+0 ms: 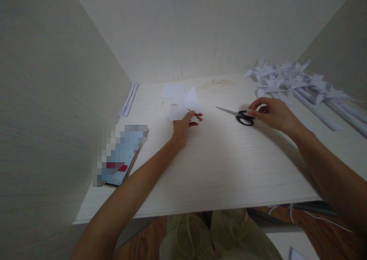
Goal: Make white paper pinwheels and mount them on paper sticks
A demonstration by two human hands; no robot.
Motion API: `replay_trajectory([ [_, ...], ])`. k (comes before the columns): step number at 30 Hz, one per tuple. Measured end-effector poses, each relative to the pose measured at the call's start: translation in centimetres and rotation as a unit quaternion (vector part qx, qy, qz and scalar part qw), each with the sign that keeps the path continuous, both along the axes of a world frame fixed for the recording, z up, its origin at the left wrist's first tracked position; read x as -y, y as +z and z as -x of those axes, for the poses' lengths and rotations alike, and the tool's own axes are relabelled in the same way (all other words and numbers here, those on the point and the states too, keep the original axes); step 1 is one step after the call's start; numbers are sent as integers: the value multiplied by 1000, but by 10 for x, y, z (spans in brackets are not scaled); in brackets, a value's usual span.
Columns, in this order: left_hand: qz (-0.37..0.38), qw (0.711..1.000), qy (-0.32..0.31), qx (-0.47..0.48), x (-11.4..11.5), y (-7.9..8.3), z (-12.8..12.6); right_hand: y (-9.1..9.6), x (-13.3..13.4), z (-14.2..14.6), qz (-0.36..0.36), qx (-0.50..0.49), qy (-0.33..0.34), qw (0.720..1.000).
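Observation:
A piece of white paper (183,109) with a pointed upper corner is pinched between the thumb and fingers of my left hand (186,126). It has a slit near the thumb. My right hand (268,113) has its thumb and fingertips closed at a black handle loop of a pair of scissors (244,120). The scissors' blades point left toward the paper and look shut. Whether the scissors rest on the table or are slightly lifted I cannot tell. Behind the held paper lie more white paper sheets (172,91).
Folded paper pinwheels (275,80) and rolled paper sticks (315,109) are piled at the right of the white table (200,180). Two paper rolls (129,99) lie by the left wall. A phone (123,157) lies at the left. Walls enclose the table's back and sides.

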State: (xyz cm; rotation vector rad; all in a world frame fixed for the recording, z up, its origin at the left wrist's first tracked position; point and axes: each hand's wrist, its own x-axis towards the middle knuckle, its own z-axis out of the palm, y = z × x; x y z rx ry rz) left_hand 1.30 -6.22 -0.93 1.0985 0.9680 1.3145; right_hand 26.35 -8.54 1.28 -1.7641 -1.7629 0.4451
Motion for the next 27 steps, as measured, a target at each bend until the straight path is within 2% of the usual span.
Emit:
replay_trajectory([
  [3,-1,1000,-13,10,2,1,0,12,6,28,40,-153,78,984],
  [7,-12,1000,-28,6,3,2,-1,2,6,68,139,-306,197,921],
  [10,-16,999,-41,-17,5,2,-2,-13,1,88,174,-416,222,865],
  [14,-19,996,-73,-49,7,3,-3,-25,-2,100,145,-506,210,824],
  [20,-49,982,-120,-135,10,4,-3,-24,-1,99,148,-536,207,805],
  [27,-67,980,-127,-138,12,5,-3,-28,-1,96,146,-529,219,807],
])
